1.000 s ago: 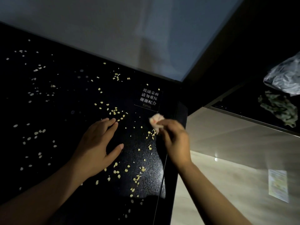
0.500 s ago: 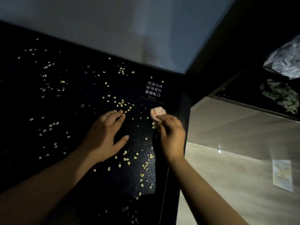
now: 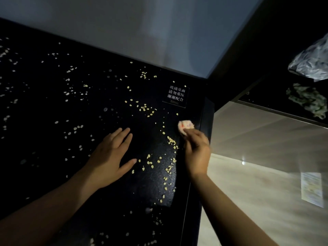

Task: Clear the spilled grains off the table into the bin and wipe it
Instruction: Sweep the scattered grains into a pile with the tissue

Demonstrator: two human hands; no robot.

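One wad (image 3: pixel 185 125) nearer table (image 3: pixel 44 166) edge

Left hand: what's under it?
The left hand rests flat on the black table; grains lie beside its thumb. Any grains beneath the palm are hidden.

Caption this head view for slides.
Right hand pinches a pale wad at the table edge; left hand rests flat among grains.
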